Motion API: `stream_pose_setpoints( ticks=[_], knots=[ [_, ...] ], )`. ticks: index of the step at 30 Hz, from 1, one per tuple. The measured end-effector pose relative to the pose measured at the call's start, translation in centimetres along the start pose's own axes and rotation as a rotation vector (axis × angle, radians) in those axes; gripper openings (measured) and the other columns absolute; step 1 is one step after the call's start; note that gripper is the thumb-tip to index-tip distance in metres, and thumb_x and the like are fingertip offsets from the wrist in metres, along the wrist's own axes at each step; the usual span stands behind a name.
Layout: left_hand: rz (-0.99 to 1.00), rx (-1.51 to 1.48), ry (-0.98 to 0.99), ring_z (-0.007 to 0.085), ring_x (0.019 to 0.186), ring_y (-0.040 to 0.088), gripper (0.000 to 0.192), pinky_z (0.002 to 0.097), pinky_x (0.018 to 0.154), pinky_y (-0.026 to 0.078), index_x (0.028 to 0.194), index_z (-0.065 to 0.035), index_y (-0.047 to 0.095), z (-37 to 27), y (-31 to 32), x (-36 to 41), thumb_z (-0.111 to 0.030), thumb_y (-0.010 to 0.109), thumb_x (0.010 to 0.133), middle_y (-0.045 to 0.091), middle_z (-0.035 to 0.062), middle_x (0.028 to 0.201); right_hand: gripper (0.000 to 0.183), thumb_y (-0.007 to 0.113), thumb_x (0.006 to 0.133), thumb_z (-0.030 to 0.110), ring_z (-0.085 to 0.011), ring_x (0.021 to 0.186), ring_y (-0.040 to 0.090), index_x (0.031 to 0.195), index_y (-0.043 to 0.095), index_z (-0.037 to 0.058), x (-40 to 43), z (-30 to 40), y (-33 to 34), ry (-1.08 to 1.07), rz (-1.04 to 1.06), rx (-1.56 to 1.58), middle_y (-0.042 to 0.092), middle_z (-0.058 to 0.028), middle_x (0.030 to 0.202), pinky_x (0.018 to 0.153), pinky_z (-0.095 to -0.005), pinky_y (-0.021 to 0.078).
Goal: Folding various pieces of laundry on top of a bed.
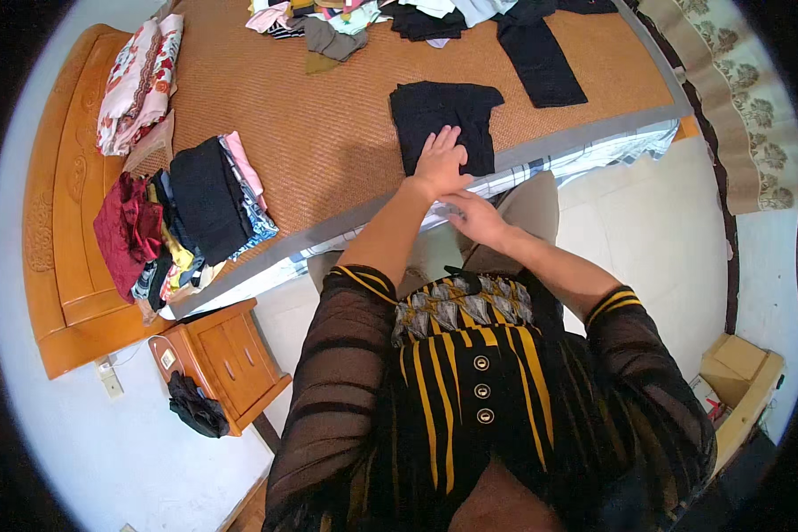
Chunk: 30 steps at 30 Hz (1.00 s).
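Note:
A folded black garment [432, 106] lies near the front edge of the bed mat [306, 120]. Flat on its lower part rests my left hand [441, 159], fingers spread a little and pointing away from me. My right hand [479, 218] is just below, over the bed's edge, its fingertips close to my left wrist; whether they touch is unclear. Nothing shows in its grasp. Farther right on the mat, a black pair of trousers [542, 63] is spread, partly cut off by the top of the view.
Piled clothes [336, 36] lie at the far side. Folded clothes [209, 199] are stacked at left, near a floral folded cloth [136, 86] and the wooden headboard [73, 186]. A wooden nightstand [233, 366] stands lower left, a cardboard box [731, 362] lower right, a curtain [751, 100] at right.

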<state>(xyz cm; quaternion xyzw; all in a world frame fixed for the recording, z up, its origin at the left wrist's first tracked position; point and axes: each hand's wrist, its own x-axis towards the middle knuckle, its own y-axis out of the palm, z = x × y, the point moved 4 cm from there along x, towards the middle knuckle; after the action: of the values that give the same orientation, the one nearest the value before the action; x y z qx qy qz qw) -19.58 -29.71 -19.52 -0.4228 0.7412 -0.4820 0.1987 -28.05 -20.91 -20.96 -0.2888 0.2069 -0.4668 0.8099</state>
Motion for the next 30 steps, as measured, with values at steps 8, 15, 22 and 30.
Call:
stream_pose_setpoints(
  ticks=[8, 15, 22, 30],
  knots=[
    [-0.347, -0.153, 0.01, 0.0347, 0.119, 0.032, 0.031, 0.0432, 0.099, 0.025, 0.088, -0.007, 0.053, -0.7, -1.8, -1.1, -0.019, 0.067, 0.063, 0.037, 0.0206, 0.126, 0.017, 0.05, 0.084, 0.012, -0.0152, 0.074, 0.056, 0.094, 0.057, 0.0013, -4.4, -8.7, -0.7, 0.358, -0.247, 0.538, 0.06, -0.0064, 0.08, 0.069, -0.0274, 0.0449],
    [-0.699, -0.987, -0.77, 0.0287, 0.101, 0.047, 0.052, 0.0371, 0.086, 0.037, 0.113, 0.0026, 0.044, 6.1, 3.8, -7.1, -0.02, 0.065, 0.072, 0.048, 0.0165, 0.112, 0.015, 0.047, 0.086, 0.011, -0.0102, 0.066, 0.053, 0.097, 0.053, 0.003, -2.1, -9.9, -2.9, 0.586, -0.443, 1.061, 0.057, -0.0022, 0.078, 0.06, -0.022, 0.0442],
    [-0.386, -1.408, -1.142, 0.0185, 0.084, 0.048, 0.05, 0.031, 0.075, 0.038, 0.106, -0.0053, 0.05, 4.3, 3.5, -5.3, -0.024, 0.07, 0.064, 0.054, 0.0068, 0.097, 0.014, 0.048, 0.085, 0.011, -0.0112, 0.068, 0.055, 0.096, 0.054, 0.0043, -1.5, -8.1, -0.6, 0.677, -0.238, 1.157, 0.059, -0.0036, 0.081, 0.061, -0.0229, 0.0467],
    [-0.982, -2.078, -0.862, 0.0244, 0.103, 0.05, 0.045, 0.0409, 0.089, 0.039, 0.114, -0.0058, 0.046, 7.9, -0.7, -12.2, -0.025, 0.062, 0.076, 0.051, 0.0074, 0.115, 0.017, 0.047, 0.086, 0.014, -0.0133, 0.069, 0.056, 0.098, 0.053, 0.0028, -5.4, -9.8, -0.2, 0.697, -0.173, 1.324, 0.059, -0.0057, 0.08, 0.063, -0.0248, 0.047]
  ],
)
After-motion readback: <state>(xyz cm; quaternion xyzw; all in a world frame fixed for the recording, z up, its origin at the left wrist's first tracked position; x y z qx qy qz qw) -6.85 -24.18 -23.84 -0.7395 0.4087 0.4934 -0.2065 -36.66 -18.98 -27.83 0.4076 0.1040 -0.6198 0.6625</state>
